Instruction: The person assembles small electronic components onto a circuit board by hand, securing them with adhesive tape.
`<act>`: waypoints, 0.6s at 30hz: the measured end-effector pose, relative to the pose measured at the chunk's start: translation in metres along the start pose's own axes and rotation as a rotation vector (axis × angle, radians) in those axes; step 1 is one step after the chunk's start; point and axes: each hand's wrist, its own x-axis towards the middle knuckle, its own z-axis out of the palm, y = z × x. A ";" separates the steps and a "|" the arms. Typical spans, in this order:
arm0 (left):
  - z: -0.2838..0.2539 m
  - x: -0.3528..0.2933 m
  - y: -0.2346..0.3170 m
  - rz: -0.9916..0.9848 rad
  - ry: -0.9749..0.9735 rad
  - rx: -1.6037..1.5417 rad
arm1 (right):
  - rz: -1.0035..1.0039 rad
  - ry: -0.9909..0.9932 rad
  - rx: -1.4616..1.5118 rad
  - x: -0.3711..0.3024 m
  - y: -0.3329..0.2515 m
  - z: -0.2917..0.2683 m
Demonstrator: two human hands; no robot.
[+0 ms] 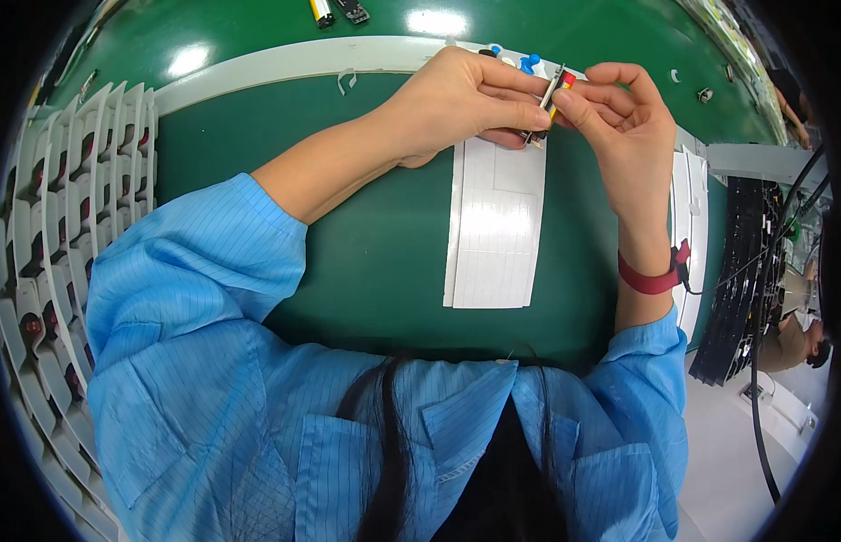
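Left hand (470, 98) and right hand (626, 113): grips pinching slim assembly (553, 88) between them | likely light, stiff, fragile | hold by edges

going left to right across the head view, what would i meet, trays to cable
white trays → left hand → small held part → right hand → thick black cable

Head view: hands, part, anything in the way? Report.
Left hand and right hand both pinching small red-and-yellow part. Hands hide much of it. White lined sheet lies on green work surface.
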 end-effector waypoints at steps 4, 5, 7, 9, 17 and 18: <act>0.000 0.000 -0.001 0.025 -0.009 -0.004 | 0.006 0.002 0.032 -0.001 0.000 0.000; 0.000 0.000 -0.002 0.022 -0.015 -0.002 | 0.004 0.001 0.031 -0.002 0.000 0.000; -0.001 0.000 -0.001 0.021 -0.020 0.003 | 0.013 -0.007 0.018 -0.002 0.000 0.000; -0.001 0.000 -0.001 0.009 -0.026 0.012 | 0.014 -0.012 0.020 -0.001 0.001 0.000; 0.002 0.001 -0.001 0.021 -0.024 0.041 | 0.016 -0.014 -0.011 0.001 0.001 0.000; 0.005 0.000 -0.001 0.055 -0.019 0.083 | 0.016 -0.009 -0.046 0.001 0.001 0.000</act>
